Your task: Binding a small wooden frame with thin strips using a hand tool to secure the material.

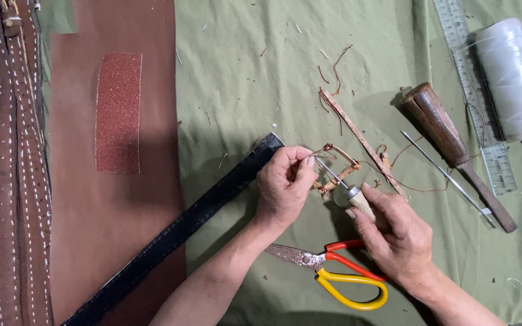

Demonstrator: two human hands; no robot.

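Two hands on this one: our left hand pinches the small brown leather piece at its left end, just right of the black strap, fingers closed around it. Best we keep that pinch firm and the awl steady so the point doesn't slip toward our fingertips. Our right hand is wrapped around the awl's wooden handle, just near-right of the piece, scissors lying nearer.

The hands meet mid-cloth. Scissors lie near, just beneath them. A ruler runs diagonally to their left, sandpaper beyond it. Far right lie a mallet and a thread spool.
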